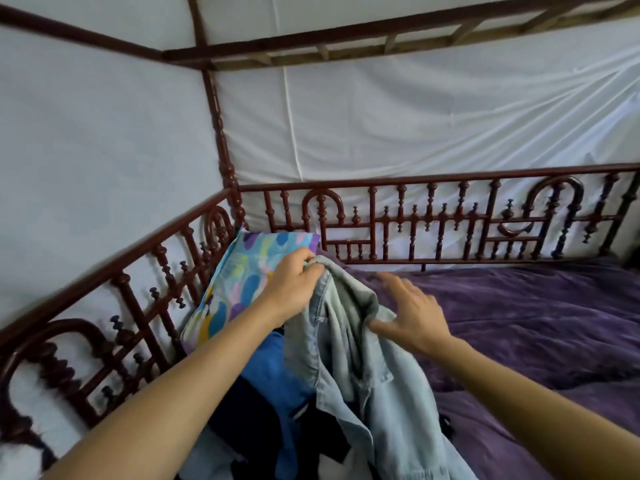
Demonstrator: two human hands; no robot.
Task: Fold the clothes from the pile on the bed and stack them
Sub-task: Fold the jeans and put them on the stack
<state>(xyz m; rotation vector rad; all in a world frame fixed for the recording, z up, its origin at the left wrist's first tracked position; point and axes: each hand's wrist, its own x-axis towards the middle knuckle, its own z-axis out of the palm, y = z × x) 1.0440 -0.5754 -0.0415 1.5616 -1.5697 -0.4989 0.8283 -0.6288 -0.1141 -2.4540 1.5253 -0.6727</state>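
From the head camera, the pale denim shirt (349, 362) hangs just right of the patterned pillow (239, 285). Its long axis runs from the lifted top end down toward the person, and the tail trails onto the pile of clothes (270, 386) below the pillow. The left hand (294, 287) has it, fingers curled tight round the top edge, right in front of the pillow. The right hand (414, 308), farther right of the pillow over the purple blanket (526, 323), is spread wide. Its thumb touches a shirt fold and it grips nothing. I'd judge it should take the other shoulder next.
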